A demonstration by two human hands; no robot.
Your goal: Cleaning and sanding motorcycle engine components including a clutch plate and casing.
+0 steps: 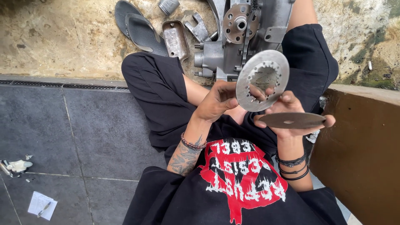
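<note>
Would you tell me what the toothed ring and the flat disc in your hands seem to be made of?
Grey toothed ring: apparently bare steel, matte with a scuffed, dull sheen. Dark flat round disc: probably metal too, brownish and unpolished, seen almost edge-on, so its finish is uncertain.

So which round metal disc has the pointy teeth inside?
The silver ring-shaped disc held upright; the darker flat disc below has only a small centre hole.

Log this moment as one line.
left hand: holds toothed steel ring | right hand: holds flat disc, steadies ring | engine casing ahead on ground
</note>
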